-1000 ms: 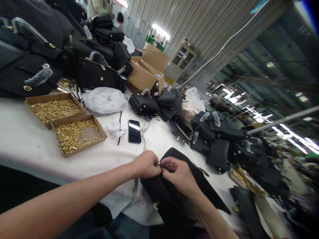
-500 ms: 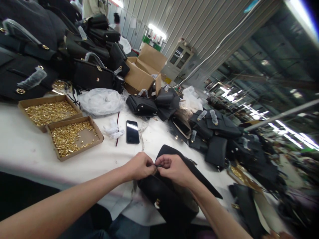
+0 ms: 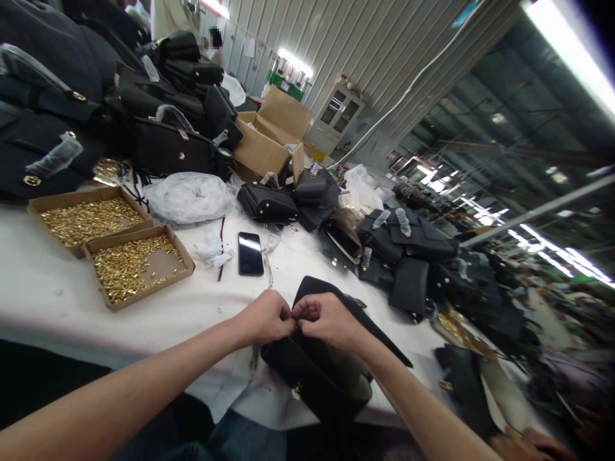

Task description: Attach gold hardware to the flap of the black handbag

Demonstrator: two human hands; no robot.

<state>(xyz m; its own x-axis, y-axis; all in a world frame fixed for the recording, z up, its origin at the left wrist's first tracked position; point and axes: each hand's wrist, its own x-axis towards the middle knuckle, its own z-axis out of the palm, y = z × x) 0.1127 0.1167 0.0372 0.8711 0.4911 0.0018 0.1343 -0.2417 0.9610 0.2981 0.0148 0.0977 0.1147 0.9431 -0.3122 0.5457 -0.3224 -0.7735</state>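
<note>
A black handbag (image 3: 307,378) lies open before me at the table's near edge, tilted, with a small gold fitting low on its front. Its dark flap (image 3: 377,326) stretches back to the right, partly behind my right wrist. My left hand (image 3: 269,318) pinches at the bag's upper left end, thumb against fingers. Right beside it, fingertips nearly touching, my right hand (image 3: 330,322) is also closed in a pinch, its outer fingers curled. The small dark part of the bag between the fingertips is mostly hidden.
Two cardboard trays (image 3: 185,274) of small gold metal pieces stand at left. A phone (image 3: 250,254) and crumpled white paper (image 3: 214,248) lie beyond my hands. Black bags (image 3: 266,203) crowd the back and right, around a cardboard box (image 3: 262,150). Someone else's hand (image 3: 516,445) shows at bottom right.
The whole view has shifted slightly, moving things a little left in the picture. My hands stay pinched at the same end of the handbag, and the fingertips have drawn slightly closer.
</note>
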